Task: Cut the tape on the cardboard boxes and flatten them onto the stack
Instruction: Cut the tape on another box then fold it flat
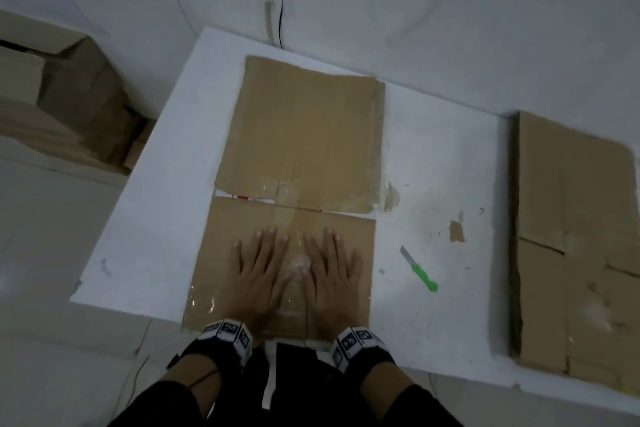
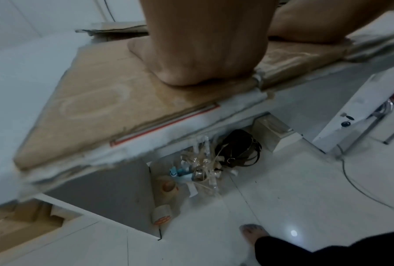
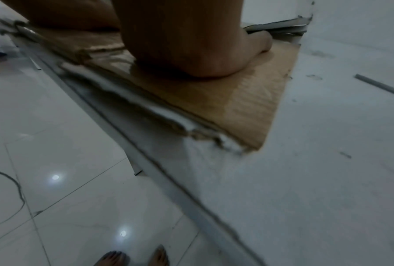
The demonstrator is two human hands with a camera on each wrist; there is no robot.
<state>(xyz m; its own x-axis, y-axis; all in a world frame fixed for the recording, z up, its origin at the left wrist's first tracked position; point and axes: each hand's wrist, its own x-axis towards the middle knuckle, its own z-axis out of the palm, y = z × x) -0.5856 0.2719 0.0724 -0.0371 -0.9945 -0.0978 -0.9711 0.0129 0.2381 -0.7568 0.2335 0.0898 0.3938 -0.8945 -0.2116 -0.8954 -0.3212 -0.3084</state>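
Cardboard box [image 1: 294, 184] lies flattened at the centre of the frame on the white table [image 1: 433, 184], pressed under both palms

Left hand [image 1: 258, 274] and right hand [image 1: 332, 270] lie flat with fingers straight and spread, side by side on the near panel, gripping nothing. To do this step well, I would press evenly across the creases and work outward so the panels stay down before the sheet is lifted to the stack [image 1: 571, 236] at the right edge of the frame. Brown board looks matte and ribbed, with glossy clear tape [image 1: 298, 263] wrinkled along the middle seam. Green-handled knife [image 1: 417, 269] rests on the table just right of the box
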